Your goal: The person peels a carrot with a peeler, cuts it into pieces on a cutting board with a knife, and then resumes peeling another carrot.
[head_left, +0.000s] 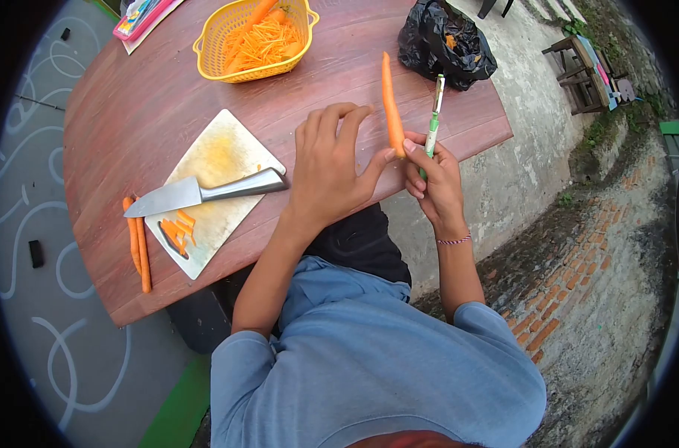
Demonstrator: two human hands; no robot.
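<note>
My right hand (436, 175) is closed around a green-handled peeler (433, 123), its blade end pointing up. The same hand pinches the thick lower end of an orange carrot (390, 101), which stands nearly upright with its thin tip away from me. Open, with fingers spread and bent, my left hand (330, 160) is just left of the carrot, its thumb tip right at the carrot's lower end. A large kitchen knife (179, 198) lies across the white cutting board (218, 149) to the left. Cut carrot pieces (177, 233) are on the board's near end.
Two thin carrots (141, 254) lie left of the board, under the knife tip. At the back, a yellow basket (205, 56) holds shredded carrot. A black plastic bag (418, 48) sits on the wooden table (130, 134) near its right edge. A pink case (141, 21) is at the far left.
</note>
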